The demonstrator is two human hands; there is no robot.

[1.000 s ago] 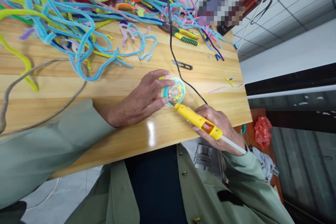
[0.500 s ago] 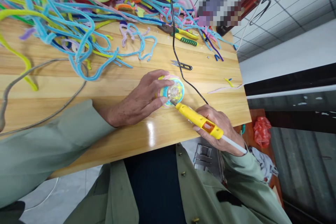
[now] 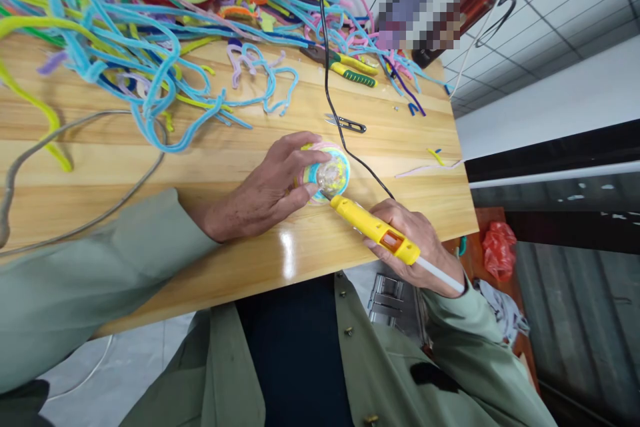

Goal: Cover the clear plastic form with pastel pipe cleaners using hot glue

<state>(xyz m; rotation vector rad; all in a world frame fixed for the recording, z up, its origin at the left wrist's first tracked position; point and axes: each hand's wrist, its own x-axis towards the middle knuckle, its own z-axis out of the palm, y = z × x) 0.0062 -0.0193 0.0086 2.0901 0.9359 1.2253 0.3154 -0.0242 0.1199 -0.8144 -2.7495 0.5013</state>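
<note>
My left hand (image 3: pixel 270 188) is closed around the left side of a small round piece (image 3: pixel 342 169) coiled in pink, yellow and blue, which rests on the table. A clear, shiny centre (image 3: pixel 330 177) shows on its top; I cannot tell if this is glue or plastic. My right hand (image 3: pixel 415 240) grips a yellow hot glue gun (image 3: pixel 367 223), with a white glue stick (image 3: pixel 440 275) coming out of its back end. The gun's metal nozzle touches or almost touches the near edge of the clear centre, close to my left thumb.
Many coloured pipe cleaners (image 3: pixel 165 73) lie heaped at the back left. Pliers (image 3: pixel 353 73) with yellow-green handles and small thread snips (image 3: pixel 353 125) lie beyond the piece. A black cord (image 3: pixel 327 53) crosses the table. A red flask (image 3: pixel 480 3) is at the far right.
The glue gun and my right hand have shifted slightly to the left, with the nozzle moving along the clear centre's edge. The black cord has swung a little left. My left hand stays put.
</note>
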